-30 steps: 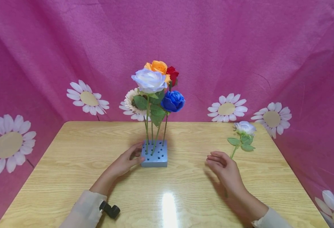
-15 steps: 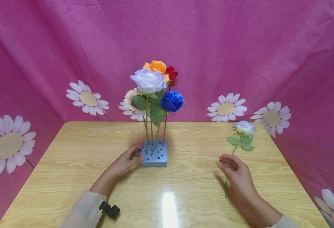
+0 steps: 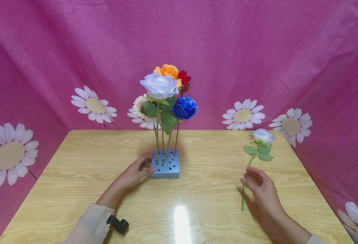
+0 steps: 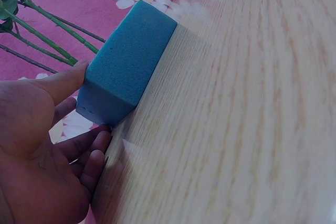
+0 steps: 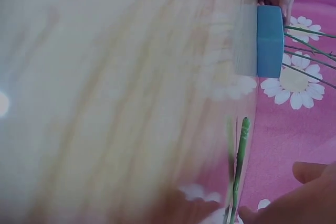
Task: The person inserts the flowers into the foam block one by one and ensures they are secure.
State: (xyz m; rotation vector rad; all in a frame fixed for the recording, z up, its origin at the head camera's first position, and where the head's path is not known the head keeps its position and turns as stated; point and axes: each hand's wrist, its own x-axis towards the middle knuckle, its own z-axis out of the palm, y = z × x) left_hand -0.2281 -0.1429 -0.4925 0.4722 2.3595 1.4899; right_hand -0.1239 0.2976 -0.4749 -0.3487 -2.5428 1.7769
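A blue foam block [image 3: 165, 173] with holes in its top stands on the table, and several artificial flowers rise upright from it. Thumb and fingers of my left hand [image 3: 136, 173] hold the block at its left side; in the left wrist view the thumb lies against its upper edge. To the right lies an artificial pale-lilac rose [image 3: 262, 136] with green leaves, its stem [image 3: 243, 200] pointing toward me. My right hand [image 3: 264, 191] is over that stem, thumb and fingers relaxed and apart. In the right wrist view the stem's cut end [image 5: 245, 124] shows beside the hand [image 5: 294, 203].
The block bears another pale-lilac rose [image 3: 159, 86], an orange rose [image 3: 170, 71], a red rose [image 3: 184, 79], a blue rose [image 3: 185, 107] and a cream flower [image 3: 142, 107]. Pink cloth [image 3: 215, 51] with printed daisies surrounds the wooden table [image 3: 203, 189].
My right hand has moved right and slightly toward me, from left of the lying rose to over its stem. My left hand stays at the block.
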